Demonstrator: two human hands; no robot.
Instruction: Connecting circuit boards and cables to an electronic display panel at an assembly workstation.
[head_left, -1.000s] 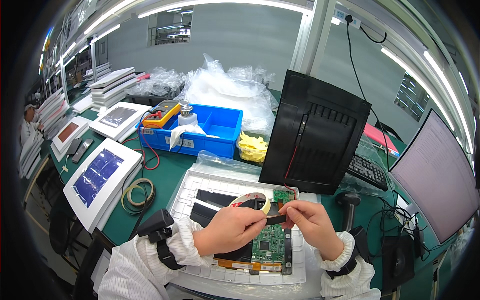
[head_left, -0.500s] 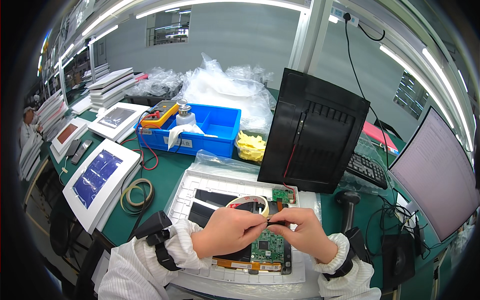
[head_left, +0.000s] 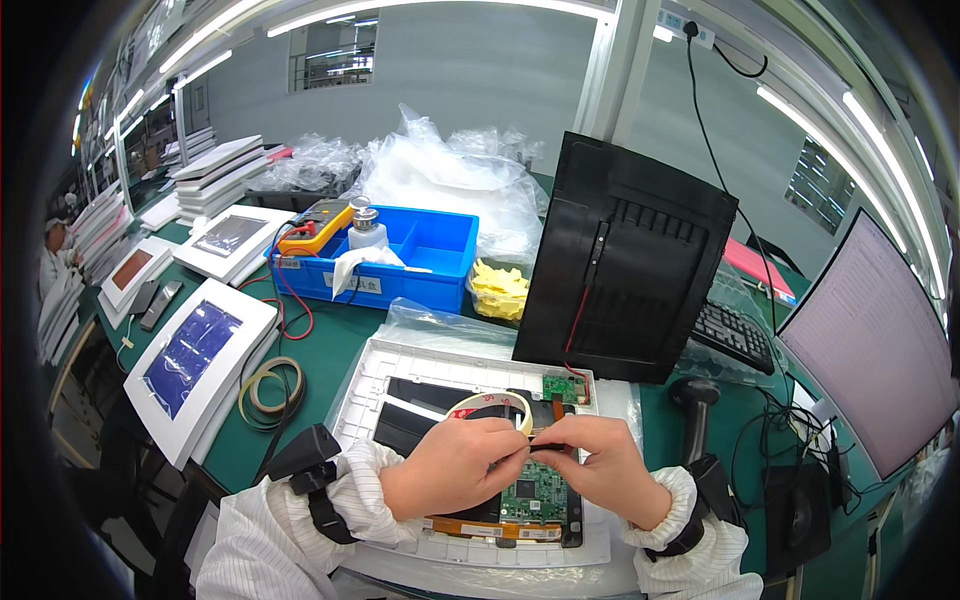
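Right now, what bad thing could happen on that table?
The left hand and right hand pinch a dark strip over the white frame, so a slip might knock the green circuit board. Also, the black cover stands on edge, with a red wire running down toward the small green board; tipping might tug that wire.

From the view's centre, a bin (head_left: pixel 415 292) sits at 10 o'clock, plastic bags (head_left: pixel 435 185) at 11. A monitor (head_left: pixel 878 340) stands at 3 o'clock, a scanner (head_left: pixel 694 397) at 4.

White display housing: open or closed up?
Open: inside the white display housing, the green circuit board shows uncovered; the black ribbed panel stands up behind instead.
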